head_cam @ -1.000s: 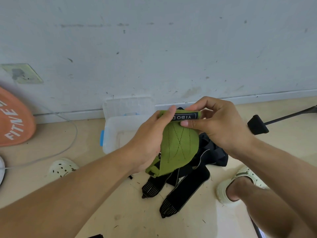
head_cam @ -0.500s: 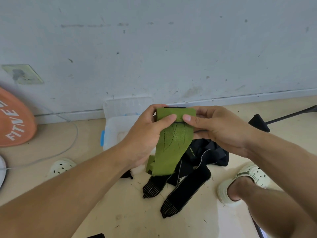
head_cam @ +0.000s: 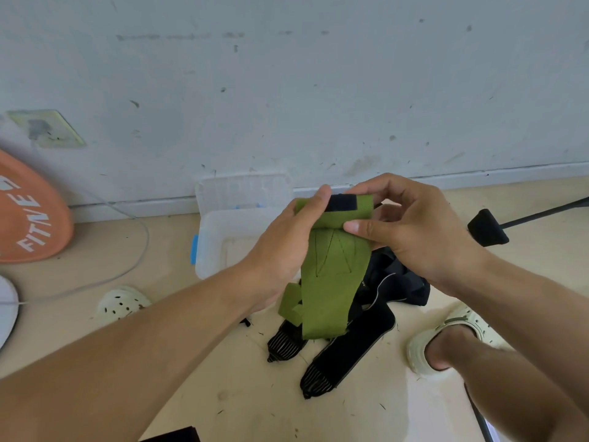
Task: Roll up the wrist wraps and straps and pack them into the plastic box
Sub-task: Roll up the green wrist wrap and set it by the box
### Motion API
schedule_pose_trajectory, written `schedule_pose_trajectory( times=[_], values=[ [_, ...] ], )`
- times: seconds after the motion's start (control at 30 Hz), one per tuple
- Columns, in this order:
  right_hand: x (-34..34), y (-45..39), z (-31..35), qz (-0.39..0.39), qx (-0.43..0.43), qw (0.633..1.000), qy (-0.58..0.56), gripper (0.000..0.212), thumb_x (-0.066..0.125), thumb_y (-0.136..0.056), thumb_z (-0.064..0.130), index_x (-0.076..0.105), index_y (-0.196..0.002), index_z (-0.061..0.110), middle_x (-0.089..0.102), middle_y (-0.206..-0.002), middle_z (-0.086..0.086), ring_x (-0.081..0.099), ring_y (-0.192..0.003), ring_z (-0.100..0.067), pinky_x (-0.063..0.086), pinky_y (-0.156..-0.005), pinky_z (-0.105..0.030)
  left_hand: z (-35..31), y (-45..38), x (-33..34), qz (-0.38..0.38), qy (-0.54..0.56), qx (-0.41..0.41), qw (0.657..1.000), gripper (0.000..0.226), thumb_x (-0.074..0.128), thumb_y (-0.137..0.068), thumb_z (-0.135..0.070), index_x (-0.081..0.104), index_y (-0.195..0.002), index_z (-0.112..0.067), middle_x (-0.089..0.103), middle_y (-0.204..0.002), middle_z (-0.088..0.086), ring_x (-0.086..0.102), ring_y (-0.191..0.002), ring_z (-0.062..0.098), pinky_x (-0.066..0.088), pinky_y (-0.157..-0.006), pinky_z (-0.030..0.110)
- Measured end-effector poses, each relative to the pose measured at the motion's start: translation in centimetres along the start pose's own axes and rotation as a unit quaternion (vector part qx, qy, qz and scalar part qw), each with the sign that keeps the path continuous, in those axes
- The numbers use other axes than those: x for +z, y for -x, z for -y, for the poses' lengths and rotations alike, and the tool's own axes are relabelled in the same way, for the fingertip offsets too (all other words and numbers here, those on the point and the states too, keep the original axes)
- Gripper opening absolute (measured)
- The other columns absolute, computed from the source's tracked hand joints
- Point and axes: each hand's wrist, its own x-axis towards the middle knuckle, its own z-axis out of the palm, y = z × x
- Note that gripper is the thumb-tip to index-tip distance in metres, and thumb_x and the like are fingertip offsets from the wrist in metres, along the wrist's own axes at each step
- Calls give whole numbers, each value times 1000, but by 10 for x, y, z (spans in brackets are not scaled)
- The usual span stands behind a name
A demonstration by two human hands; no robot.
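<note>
A green wrist wrap hangs in front of me, its top end rolled into a small coil with a dark patch showing. My left hand pinches the coil's left end and my right hand holds its right end, thumb pressed on the front. The loose tail and thumb loop dangle below. Behind my left hand a clear plastic box with blue latches stands open on the floor against the wall. Black wraps and straps lie in a heap on the floor under the green wrap.
An orange weight plate leans at the left wall, with a grey cable curving over the floor. A pale clog lies at the left; my foot in another clog is at the right. A black-tipped stand leg reaches in from the right.
Both hands have turned the green wrap's top end further, so the coil is thicker and the hanging tail shorter. The dark patch has come round to the top again.
</note>
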Motion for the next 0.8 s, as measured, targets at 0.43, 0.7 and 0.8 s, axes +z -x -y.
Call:
schedule_pose_trajectory(
  times=[0.43,0.7,0.8],
  values=[
    [-2,-1,6,38,6,999,-14,29,83,-81,18,79,-108,25,75,-72,6,72,-71,-6,56,-69,-15,0,0,-3,-63,104,8,993,28,65,-99,-32,63,-125,-20,74,-121,11,72,-112,34,51,-105,60],
    [-7,-6,0,61,81,991,-93,37,73,-80,33,78,-114,19,78,-110,-8,75,-101,-20,62,-84,-26,1,-1,-6,-40,80,36,995,43,71,-83,-33,65,-123,-19,76,-113,4,72,-111,27,53,-105,56],
    [-10,-9,-4,63,97,988,-101,43,75,-77,31,76,-117,17,77,-104,-1,74,-97,-13,60,-80,-21,3,-2,-7,-41,71,42,996,41,70,-83,-31,67,-120,-14,76,-116,8,72,-113,29,54,-103,52]
  ],
)
